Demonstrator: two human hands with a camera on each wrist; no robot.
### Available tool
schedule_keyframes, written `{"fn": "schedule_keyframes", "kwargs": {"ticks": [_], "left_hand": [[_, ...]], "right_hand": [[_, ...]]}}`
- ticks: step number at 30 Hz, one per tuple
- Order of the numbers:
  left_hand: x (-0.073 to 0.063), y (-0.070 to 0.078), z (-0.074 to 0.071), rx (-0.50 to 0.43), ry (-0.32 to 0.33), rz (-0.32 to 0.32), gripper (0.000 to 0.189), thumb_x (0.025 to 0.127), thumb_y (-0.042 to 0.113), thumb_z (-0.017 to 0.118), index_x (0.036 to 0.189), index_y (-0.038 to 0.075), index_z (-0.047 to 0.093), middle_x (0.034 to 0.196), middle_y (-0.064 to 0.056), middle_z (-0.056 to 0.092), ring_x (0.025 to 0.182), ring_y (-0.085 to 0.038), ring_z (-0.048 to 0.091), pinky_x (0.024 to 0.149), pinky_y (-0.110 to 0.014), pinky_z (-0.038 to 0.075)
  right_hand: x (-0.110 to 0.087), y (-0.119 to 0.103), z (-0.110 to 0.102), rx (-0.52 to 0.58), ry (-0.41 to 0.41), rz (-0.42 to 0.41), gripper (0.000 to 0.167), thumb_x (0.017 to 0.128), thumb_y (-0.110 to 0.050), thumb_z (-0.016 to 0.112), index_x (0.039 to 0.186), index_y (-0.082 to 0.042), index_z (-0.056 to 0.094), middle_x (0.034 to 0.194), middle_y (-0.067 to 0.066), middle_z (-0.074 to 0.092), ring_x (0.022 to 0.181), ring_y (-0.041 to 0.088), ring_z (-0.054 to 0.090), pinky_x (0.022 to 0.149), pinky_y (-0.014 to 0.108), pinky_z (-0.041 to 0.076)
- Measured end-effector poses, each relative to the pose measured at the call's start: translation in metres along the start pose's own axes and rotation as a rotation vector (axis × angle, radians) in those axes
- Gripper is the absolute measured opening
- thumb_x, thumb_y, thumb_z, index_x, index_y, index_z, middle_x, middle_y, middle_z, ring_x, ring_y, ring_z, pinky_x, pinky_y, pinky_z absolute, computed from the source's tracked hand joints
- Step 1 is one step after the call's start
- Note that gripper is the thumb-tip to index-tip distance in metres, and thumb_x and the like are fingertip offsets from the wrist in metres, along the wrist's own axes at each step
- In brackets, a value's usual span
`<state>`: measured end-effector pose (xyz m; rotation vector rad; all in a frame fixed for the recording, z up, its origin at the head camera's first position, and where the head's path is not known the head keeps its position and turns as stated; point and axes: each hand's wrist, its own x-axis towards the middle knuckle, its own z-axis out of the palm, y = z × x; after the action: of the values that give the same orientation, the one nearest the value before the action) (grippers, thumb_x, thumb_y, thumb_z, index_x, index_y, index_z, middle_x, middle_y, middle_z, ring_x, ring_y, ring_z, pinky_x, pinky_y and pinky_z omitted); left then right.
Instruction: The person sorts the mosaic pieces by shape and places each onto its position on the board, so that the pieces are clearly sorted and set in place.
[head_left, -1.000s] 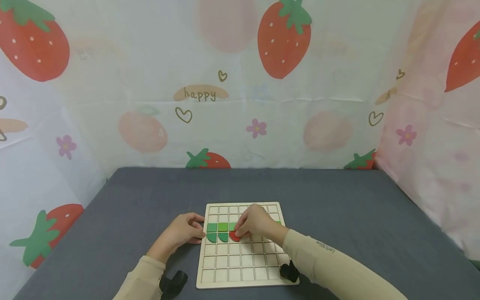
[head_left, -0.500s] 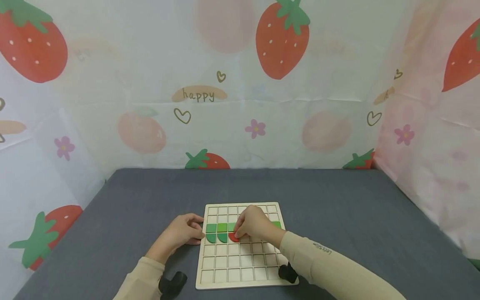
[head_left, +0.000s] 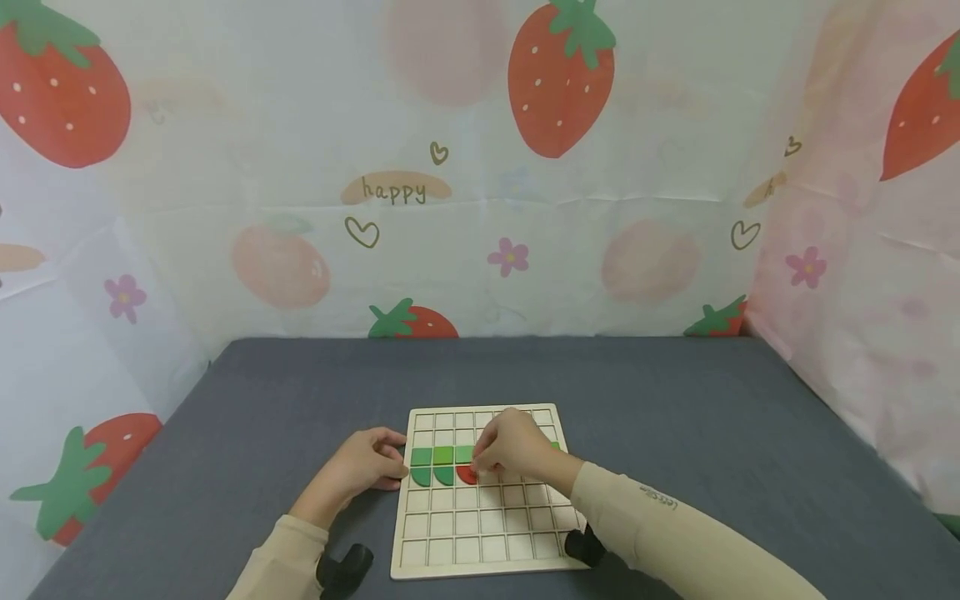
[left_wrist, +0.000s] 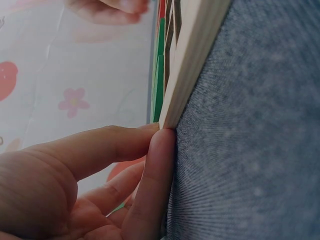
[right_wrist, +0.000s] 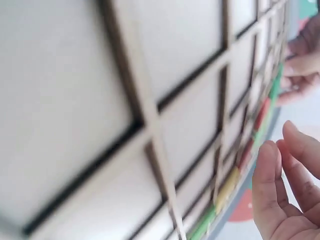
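A pale wooden grid board (head_left: 480, 547) lies on the table. My left hand (head_left: 366, 463) holds its left edge; in the left wrist view, thumb and fingertip meet at the board's edge (left_wrist: 195, 65). My right hand (head_left: 513, 444) hovers over the middle cells, right beside a red round-edged piece (head_left: 466, 474). In the right wrist view, the fingers of that hand (right_wrist: 287, 185) are slightly apart with nothing visible between them. Two green round-edged pieces (head_left: 432, 476) sit left of the red one, below a row of green squares (head_left: 443, 455). The right hand hides several cells.
Dark grey cloth (head_left: 300, 392) covers the table. Past the right hand, another green piece (head_left: 555, 445) shows. A yellow piece (right_wrist: 227, 190) appears in the right wrist view. Black wrist mounts (head_left: 345, 568) hang below both sleeves. A strawberry-print curtain (head_left: 480, 250) surrounds the table.
The right hand has drawn slightly up and right off the red piece, which stays in its cell. The left hand keeps its place at the board's edge.
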<state>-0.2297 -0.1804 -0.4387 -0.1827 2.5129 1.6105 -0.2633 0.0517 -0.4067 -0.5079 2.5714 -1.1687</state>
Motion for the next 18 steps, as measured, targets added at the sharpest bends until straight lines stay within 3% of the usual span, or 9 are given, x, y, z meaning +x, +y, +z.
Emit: {"fn": "schedule_keyframes", "kwargs": {"ticks": [9,18], "left_hand": [[-0.001,0.000,0.002,0.001,0.011,-0.004,0.047,0.081,-0.006,0.071,0.126,-0.008,0.057,0.087,-0.012,0.059,0.070,-0.017,0.062,0.064,-0.032,0.061],[0.002,-0.002,0.001,0.008,-0.001,0.009,0.049,0.082,-0.005,0.072,0.128,-0.009,0.056,0.089,-0.013,0.059,0.072,-0.018,0.062,0.065,-0.033,0.061]], "right_hand": [[-0.027,0.021,-0.046,0.139,0.037,0.095,0.012,0.082,-0.013,0.080,0.089,-0.004,0.076,0.081,0.006,0.072,0.071,0.019,0.069,0.070,0.034,0.061],[-0.054,0.046,-0.078,0.135,0.080,0.149,0.014,0.082,-0.014,0.080,0.091,-0.004,0.077,0.086,0.006,0.075,0.074,0.020,0.070,0.072,0.037,0.061]]}}
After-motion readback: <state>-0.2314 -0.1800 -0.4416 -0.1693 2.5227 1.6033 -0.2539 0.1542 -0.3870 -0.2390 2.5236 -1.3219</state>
